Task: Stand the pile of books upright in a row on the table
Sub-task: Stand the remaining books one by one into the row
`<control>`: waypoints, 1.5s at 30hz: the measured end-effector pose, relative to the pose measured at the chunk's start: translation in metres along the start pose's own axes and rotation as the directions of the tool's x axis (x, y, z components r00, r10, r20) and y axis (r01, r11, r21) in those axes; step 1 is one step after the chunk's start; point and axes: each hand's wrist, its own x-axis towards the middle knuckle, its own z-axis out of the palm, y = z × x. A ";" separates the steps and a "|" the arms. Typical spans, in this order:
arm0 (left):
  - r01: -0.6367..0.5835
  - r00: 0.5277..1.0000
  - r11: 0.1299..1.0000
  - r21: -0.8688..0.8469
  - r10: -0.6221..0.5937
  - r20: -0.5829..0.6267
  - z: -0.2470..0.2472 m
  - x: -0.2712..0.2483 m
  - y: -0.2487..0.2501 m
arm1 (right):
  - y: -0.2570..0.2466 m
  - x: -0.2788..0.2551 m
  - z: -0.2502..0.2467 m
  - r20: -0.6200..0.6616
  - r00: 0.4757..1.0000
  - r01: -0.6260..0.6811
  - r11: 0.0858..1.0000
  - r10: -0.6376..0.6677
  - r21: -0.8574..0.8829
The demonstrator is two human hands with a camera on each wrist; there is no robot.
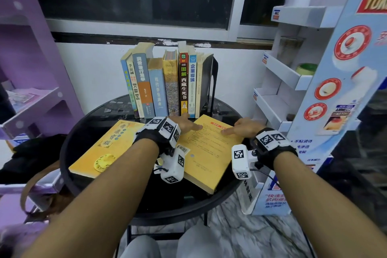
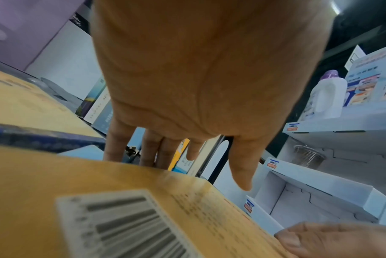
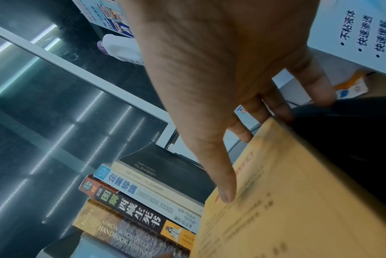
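Observation:
A yellow book (image 1: 205, 153) lies back cover up, barcode showing, on the right half of the round black table (image 1: 88, 123). My left hand (image 1: 188, 124) is at its far edge: straight fingers (image 2: 150, 150) reach down behind that edge, and the thumb hovers over the cover (image 2: 77, 192). My right hand (image 1: 244, 126) grips the far right corner, thumb (image 3: 225, 192) on the cover (image 3: 297, 209) and fingers round the edge. A second yellow book (image 1: 109, 144) lies flat to the left. Several books (image 1: 167, 84) stand upright in a row behind, against a black bookend (image 1: 209, 81).
A purple shelf unit (image 1: 31, 69) stands left of the table and a white display rack (image 1: 293, 81) close on the right. A dark bag (image 1: 31, 157) lies by the table's left rim. The wall and window are directly behind the row.

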 end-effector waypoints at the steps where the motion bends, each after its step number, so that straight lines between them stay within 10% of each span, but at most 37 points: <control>1: 0.000 1.000 1.000 0.007 0.000 0.000 0.002 -0.001 0.002 | 0.003 0.002 0.002 -0.003 1.000 -0.017 1.000 0.017 0.007; 30: -0.102 0.994 0.964 0.245 0.092 0.050 0.005 -0.023 0.012 | 0.015 -0.003 0.018 0.079 0.996 -0.050 0.957 0.029 0.284; 45: -0.174 0.984 0.983 -0.055 0.171 -0.058 -0.029 -0.044 0.022 | -0.018 -0.014 -0.025 -0.243 0.965 0.161 0.951 -0.097 0.263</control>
